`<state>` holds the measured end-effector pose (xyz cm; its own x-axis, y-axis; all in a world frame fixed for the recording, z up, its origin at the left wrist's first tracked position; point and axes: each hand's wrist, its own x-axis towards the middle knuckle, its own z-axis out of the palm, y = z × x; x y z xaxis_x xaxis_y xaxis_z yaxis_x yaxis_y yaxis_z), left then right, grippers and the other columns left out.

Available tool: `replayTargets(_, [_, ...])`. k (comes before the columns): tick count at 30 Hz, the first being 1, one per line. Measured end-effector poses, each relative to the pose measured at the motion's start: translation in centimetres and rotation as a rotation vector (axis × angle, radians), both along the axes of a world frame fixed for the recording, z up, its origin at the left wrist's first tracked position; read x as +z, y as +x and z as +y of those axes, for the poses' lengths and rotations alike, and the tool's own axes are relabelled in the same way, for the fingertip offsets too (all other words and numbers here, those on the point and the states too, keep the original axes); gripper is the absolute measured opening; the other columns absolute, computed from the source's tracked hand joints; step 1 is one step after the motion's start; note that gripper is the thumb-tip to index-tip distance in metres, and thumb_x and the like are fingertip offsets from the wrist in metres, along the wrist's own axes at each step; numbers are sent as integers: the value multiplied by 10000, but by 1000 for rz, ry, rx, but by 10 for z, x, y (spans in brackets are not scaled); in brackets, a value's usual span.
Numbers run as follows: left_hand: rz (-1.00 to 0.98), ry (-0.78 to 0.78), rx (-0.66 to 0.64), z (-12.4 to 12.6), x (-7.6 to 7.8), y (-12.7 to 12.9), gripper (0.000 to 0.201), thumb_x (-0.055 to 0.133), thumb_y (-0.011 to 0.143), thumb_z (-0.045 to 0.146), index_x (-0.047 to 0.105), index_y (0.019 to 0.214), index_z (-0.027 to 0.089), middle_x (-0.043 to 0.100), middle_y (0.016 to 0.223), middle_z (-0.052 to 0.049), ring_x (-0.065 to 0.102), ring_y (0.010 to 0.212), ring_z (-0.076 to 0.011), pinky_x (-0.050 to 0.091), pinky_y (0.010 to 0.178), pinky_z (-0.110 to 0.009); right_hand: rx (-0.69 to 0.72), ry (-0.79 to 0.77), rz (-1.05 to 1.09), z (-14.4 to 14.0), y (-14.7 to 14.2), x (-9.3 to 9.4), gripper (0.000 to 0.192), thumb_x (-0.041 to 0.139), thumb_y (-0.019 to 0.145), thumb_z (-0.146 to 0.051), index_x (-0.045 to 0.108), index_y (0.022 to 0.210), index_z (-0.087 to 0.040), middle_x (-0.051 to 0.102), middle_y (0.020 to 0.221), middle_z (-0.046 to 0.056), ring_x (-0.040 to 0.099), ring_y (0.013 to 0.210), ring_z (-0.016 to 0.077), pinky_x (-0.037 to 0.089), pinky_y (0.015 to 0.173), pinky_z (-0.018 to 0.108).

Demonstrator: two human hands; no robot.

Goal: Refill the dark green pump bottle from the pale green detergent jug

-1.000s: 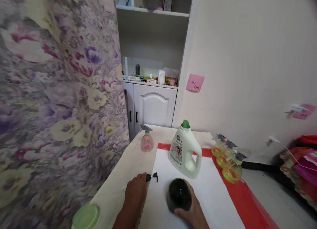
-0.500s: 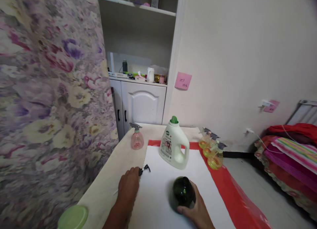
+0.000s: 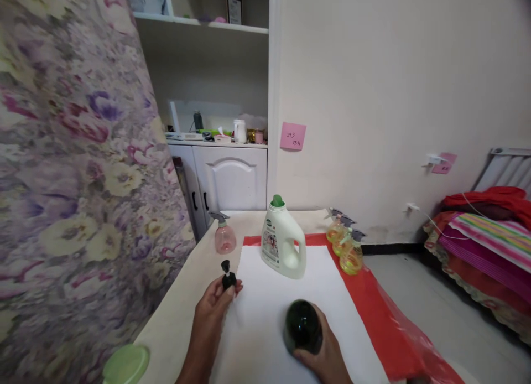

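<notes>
Between the thumb and fingers of my left hand (image 3: 212,305), a black pump dispenser head (image 3: 228,279) is held up at the left edge of the white sheet (image 3: 265,312). My right hand (image 3: 326,345) wraps round the right side of a dark green, glossy bottle (image 3: 302,324) over the sheet. The bottle's neck and opening do not show from this angle. Beyond both hands stands a large pale green detergent jug (image 3: 282,243) with its handle to the right and a green piece at its mouth.
A pink spray bottle (image 3: 225,239) stands at the back left. Several spray bottles with yellow liquid (image 3: 351,258) line the right side by the red sheet (image 3: 371,306). A light green round lid or tub (image 3: 126,363) sits at the front left. Beyond are cabinets (image 3: 232,176) and a wall.
My left hand has lifted the pump head from the table and turned it upright. The bottle in my right hand has tilted, so its neck no longer shows. The view has shifted slightly.
</notes>
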<state>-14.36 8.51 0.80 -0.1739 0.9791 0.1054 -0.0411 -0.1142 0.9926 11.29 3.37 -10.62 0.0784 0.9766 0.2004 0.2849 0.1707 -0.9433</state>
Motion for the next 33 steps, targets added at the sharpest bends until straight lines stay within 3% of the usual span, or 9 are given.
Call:
replayTargets(2, [-277, -1, -4, -13, 12, 22, 453, 734, 721, 383, 548, 1094, 204, 730, 1004, -43, 670, 985, -187, 464, 966, -326, -1, 21, 36, 1, 0, -2, 884, 765, 587, -269, 356, 1364, -174, 520, 1409, 152, 447, 1337, 323, 312, 1150, 484])
replayTargets(4, [-412, 37, -22, -25, 27, 45, 434, 765, 702, 352, 570, 1062, 207, 738, 967, -27, 668, 971, -174, 455, 974, -324, 2, 37, 59, 2, 0, -3, 893, 774, 576, -261, 359, 1363, -183, 525, 1404, 140, 454, 1330, 315, 318, 1148, 471])
replayTargets(8, [-424, 149, -43, -42, 54, 87, 395, 755, 724, 322, 603, 1066, 199, 735, 979, -35, 660, 986, -183, 445, 969, -324, 22, 45, 63, 3, -1, 2, 920, 792, 560, -260, 350, 1361, -163, 524, 1398, 148, 464, 1318, 313, 336, 1139, 452])
replayTargets(12, [-367, 174, -89, -46, 63, 116, 393, 729, 753, 324, 591, 1099, 201, 728, 1040, -58, 657, 1018, -209, 443, 962, -341, 36, 37, 89, 3, -1, 8, 913, 769, 548, -211, 348, 1356, -159, 531, 1386, 140, 478, 1305, 310, 354, 1128, 442])
replayTargets(16, [-285, 125, -130, -42, 51, 134, 395, 705, 782, 347, 555, 1121, 209, 723, 1074, -69, 637, 1076, -208, 436, 975, -327, 63, 27, 96, 4, -1, 8, 911, 747, 537, -194, 341, 1351, -149, 521, 1389, 153, 473, 1309, 317, 357, 1124, 449])
replayTargets(21, [-164, 38, -167, -41, 19, 142, 404, 720, 747, 363, 554, 1085, 216, 723, 1084, -79, 646, 1075, -234, 480, 941, -335, 91, 72, 83, 10, 0, 1, 915, 742, 536, -210, 328, 1351, -172, 531, 1376, 139, 510, 1279, 305, 420, 1080, 426])
replayTargets(26, [97, -11, -108, -43, -11, 141, 384, 751, 650, 355, 643, 984, 200, 744, 975, -64, 668, 974, -277, 502, 918, -385, -24, 90, 91, 13, -8, -2, 845, 696, 519, -163, 401, 1309, -219, 625, 1272, 87, 614, 1167, 281, 524, 971, 382])
replayTargets(33, [185, -84, -68, -40, -21, 136, 423, 759, 615, 436, 689, 969, 215, 754, 1023, -61, 651, 1049, -311, 510, 936, -394, -133, 47, 75, 13, -20, 0, 818, 655, 512, -134, 408, 1281, -266, 684, 1213, 65, 661, 1102, 279, 561, 898, 339])
